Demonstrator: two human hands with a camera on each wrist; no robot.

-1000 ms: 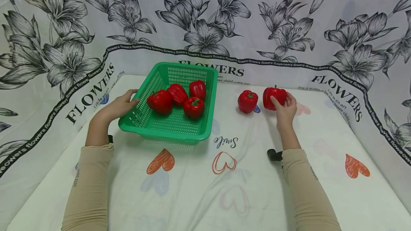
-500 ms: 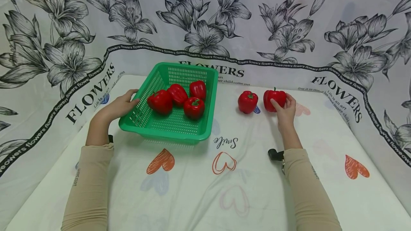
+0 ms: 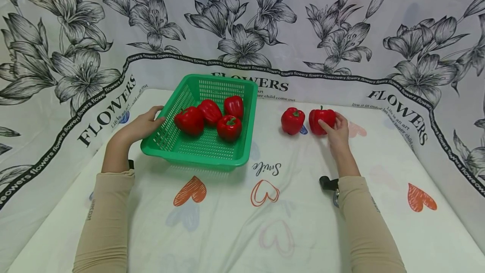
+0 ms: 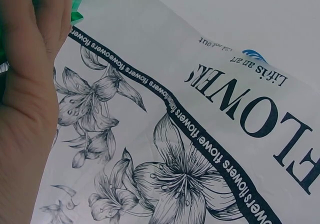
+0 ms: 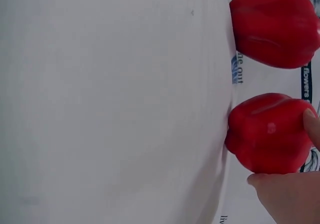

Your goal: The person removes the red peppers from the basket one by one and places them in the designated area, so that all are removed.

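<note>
A green plastic basket (image 3: 204,160) stands left of the middle in the head view, holding several red bell peppers. My left hand (image 3: 142,126) grips its left rim, with fingertips over the edge; the left wrist view shows that hand (image 4: 30,69) against a strip of green. On the right, my right hand (image 3: 338,132) holds a red bell pepper (image 3: 316,122) upright between thumb and fingers, stem up. The right wrist view has this bell pepper (image 5: 267,134) with the thumb and a finger at its sides. Just left of it sits another red bell pepper (image 3: 292,121).
A white cloth (image 3: 227,231) printed with hearts and lettering covers the table. Behind it rises a flower-printed curtain (image 3: 288,49) edged by a black band of text. A dark wrist camera (image 3: 328,183) is strapped on my right wrist.
My right hand and the bell pepper it holds have shifted slightly toward me and a little left, closer to the other loose pepper. The left hand and basket stay put.
</note>
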